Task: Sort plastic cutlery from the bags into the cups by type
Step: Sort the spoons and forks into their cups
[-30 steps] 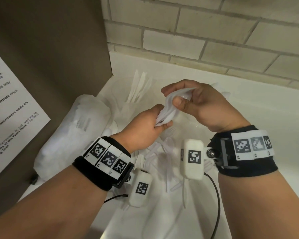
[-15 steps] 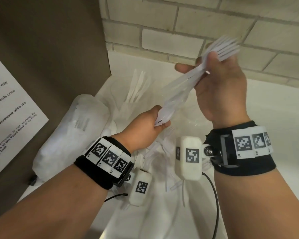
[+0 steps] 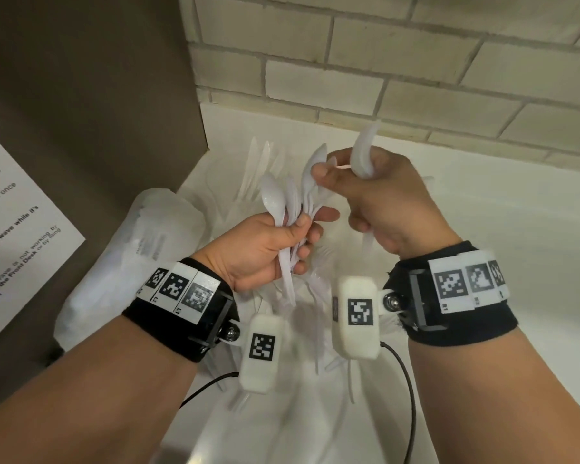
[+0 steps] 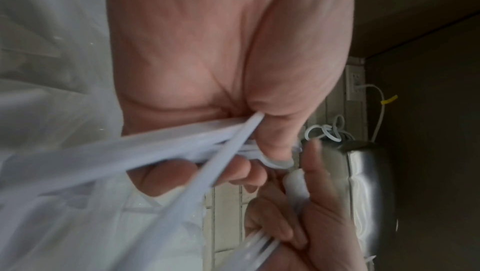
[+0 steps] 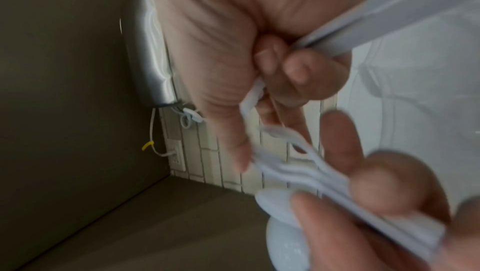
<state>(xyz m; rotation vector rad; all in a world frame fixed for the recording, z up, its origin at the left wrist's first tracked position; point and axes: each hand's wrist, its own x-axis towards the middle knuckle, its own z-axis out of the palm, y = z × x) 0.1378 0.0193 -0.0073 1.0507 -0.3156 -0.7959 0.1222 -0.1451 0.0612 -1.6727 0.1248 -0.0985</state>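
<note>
My left hand (image 3: 302,229) grips a bundle of white plastic spoons (image 3: 275,202) by the handles, bowls pointing up. Their handles (image 4: 182,152) cross the palm in the left wrist view. My right hand (image 3: 342,175) is just to the right of it and fists a small bunch of white forks (image 3: 362,152). Its thumb and forefinger touch the top of one spoon (image 3: 315,162) in the bundle. A clear cup (image 3: 248,202) at the back holds white knives (image 3: 258,162). Other cups are hidden behind my hands.
A full plastic bag of cutlery (image 3: 131,249) lies on the left against a brown cabinet wall (image 3: 98,95). Loose white cutlery (image 3: 302,316) lies scattered on the white counter (image 3: 499,212) under my wrists. A brick wall (image 3: 416,61) closes the back.
My right hand, which had lifted the forks up toward the wall, has come back down to the left hand's bundle. The left hand has turned the spoons upright.
</note>
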